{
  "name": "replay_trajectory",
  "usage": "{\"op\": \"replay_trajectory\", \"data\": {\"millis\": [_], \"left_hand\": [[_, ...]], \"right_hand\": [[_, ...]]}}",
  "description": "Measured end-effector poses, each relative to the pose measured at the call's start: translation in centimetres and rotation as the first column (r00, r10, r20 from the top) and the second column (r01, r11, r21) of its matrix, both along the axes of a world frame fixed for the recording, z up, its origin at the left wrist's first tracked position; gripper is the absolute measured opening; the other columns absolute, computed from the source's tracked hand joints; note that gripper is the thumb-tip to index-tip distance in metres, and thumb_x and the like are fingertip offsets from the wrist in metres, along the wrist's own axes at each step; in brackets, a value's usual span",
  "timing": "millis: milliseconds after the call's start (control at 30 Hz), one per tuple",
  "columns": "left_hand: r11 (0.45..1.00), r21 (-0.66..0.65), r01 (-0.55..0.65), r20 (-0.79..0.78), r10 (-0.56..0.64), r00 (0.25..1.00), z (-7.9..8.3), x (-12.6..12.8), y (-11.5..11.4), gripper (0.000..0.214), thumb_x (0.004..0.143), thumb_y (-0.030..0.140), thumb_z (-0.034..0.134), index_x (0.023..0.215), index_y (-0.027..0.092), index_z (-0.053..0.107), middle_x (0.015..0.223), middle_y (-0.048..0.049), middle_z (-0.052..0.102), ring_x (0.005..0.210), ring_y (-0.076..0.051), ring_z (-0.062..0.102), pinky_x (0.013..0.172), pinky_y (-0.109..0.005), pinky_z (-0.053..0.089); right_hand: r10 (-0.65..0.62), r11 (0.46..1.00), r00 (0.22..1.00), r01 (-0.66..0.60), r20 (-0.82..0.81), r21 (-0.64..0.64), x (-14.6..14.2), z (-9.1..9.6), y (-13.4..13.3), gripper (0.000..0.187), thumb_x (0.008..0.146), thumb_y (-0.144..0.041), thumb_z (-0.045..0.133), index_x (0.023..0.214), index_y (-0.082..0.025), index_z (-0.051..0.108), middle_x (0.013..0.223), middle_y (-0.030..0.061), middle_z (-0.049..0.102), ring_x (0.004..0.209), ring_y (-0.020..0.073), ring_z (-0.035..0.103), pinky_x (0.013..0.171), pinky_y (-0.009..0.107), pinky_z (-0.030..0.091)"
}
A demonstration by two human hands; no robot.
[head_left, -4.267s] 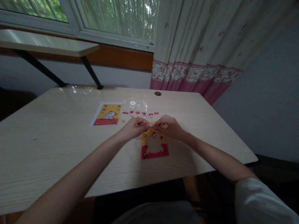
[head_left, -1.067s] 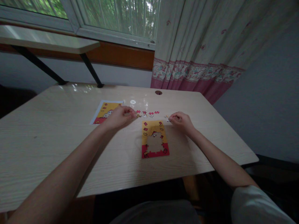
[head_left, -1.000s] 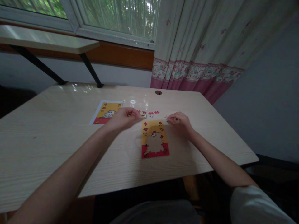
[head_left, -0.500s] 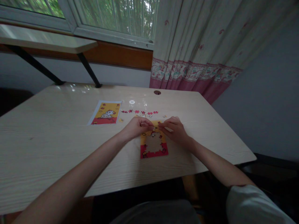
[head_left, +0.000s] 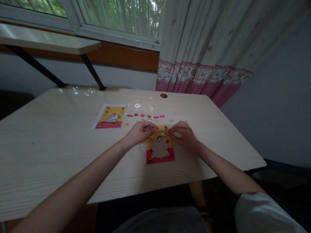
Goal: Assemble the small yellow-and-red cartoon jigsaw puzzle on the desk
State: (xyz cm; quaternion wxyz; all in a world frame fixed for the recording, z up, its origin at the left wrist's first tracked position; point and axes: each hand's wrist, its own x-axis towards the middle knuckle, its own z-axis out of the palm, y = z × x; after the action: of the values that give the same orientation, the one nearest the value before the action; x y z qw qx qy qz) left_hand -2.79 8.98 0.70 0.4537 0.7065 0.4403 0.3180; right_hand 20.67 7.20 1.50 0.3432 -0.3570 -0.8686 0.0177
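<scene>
A small yellow and red jigsaw puzzle [head_left: 159,158] lies on the pale wooden table [head_left: 60,155], its border filled and its middle bare. My left hand [head_left: 138,132] rests at the puzzle's top left corner, fingers pinched together. At the top right corner my right hand [head_left: 182,133] is also pinched, fingertips on the puzzle's upper edge. What either hand grips is too small to make out. Several loose pieces [head_left: 145,116] lie in a row just beyond my hands.
A printed reference picture [head_left: 110,116] of the same design lies to the left of the loose pieces. A cable hole [head_left: 163,95] sits near the table's far edge. A flowered curtain [head_left: 201,48] hangs at the back right, with a window and a shelf at the back left.
Both hands came back from the row of loose pieces to the puzzle's top edge, and they now meet there. The camera view shifted slightly.
</scene>
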Motion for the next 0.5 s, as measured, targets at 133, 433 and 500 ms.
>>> {"op": "replay_trajectory", "data": {"millis": [133,433,500], "left_hand": [[0.946,0.309,0.098,-0.198,-0.037,0.979,0.4,-1.5,-0.1,0.021,0.081,0.021,0.052,0.091,0.014,0.069,0.090,-0.0089,0.068,0.084,-0.018,0.059,0.076,-0.033,0.047],[0.726,0.537,0.430,-0.484,-0.152,0.862,0.1,-1.3,-0.6,0.029,0.080,0.008,0.044,0.095,0.015,0.068,0.094,-0.0104,0.061,0.090,-0.021,0.054,0.079,-0.035,0.047],[0.709,0.551,0.439,-0.482,-0.158,0.862,0.0,-1.2,-0.7,0.029,0.081,0.008,0.045,0.096,0.015,0.068,0.096,-0.0108,0.061,0.091,-0.021,0.053,0.079,-0.035,0.047]], "right_hand": [[0.045,0.993,0.999,-0.045,-0.007,-0.110,1.1,-0.5,0.3,0.012,0.084,-0.030,0.059,0.078,-0.021,0.065,0.072,0.0008,0.066,0.072,0.0150,0.058,0.072,0.030,0.038],[0.068,0.976,0.994,-0.049,0.086,-0.211,0.6,-1.3,0.4,0.013,0.083,-0.031,0.062,0.076,-0.021,0.066,0.072,0.0006,0.066,0.071,0.0141,0.057,0.070,0.028,0.036],[0.052,0.975,0.995,-0.033,0.082,-0.220,0.6,-1.3,0.3,0.012,0.082,-0.030,0.063,0.076,-0.021,0.066,0.071,0.0006,0.065,0.070,0.0140,0.057,0.070,0.028,0.036]]}}
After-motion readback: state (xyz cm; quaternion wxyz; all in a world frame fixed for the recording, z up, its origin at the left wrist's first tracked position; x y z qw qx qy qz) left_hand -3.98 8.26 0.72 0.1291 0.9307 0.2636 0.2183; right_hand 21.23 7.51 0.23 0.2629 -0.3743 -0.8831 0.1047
